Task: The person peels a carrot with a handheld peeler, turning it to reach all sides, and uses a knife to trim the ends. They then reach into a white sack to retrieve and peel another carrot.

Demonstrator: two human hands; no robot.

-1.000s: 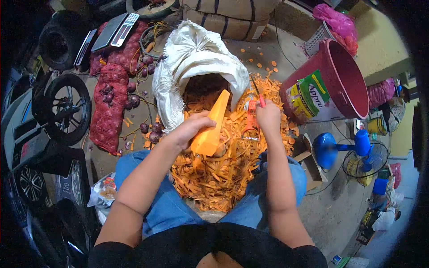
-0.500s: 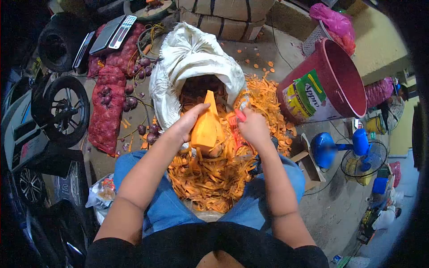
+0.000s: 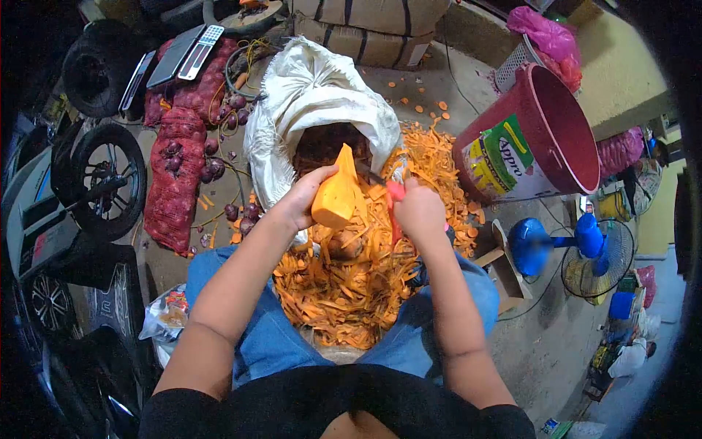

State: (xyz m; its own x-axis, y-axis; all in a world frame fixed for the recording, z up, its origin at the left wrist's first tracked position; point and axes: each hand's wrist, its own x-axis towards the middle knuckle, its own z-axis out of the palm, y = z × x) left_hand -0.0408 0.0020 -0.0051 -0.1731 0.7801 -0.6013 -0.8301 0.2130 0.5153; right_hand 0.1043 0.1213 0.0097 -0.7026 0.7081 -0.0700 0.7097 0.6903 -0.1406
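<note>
1. The left hand [image 3: 307,199] wraps around the orange root [image 3: 336,192], whose tip is raised over the heap of peelings [image 3: 344,293] between the knees.
2. The right hand [image 3: 420,212] is clenched on a red peeler [image 3: 395,194] just beside the root.
3. Risk: the blade could skid off the slick flesh and nick the left fingers, which lie close to its stroke.

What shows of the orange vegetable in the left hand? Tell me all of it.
The orange vegetable is a thick, wedge-shaped piece, smooth and bright orange all over, apparently peeled. Its pointed tip stands up, its blunt end lower. The left hand closes around its left side; the right hand, holding a red peeler, sits beside it. It hangs above a heap of orange peelings, before a white sack.
</note>
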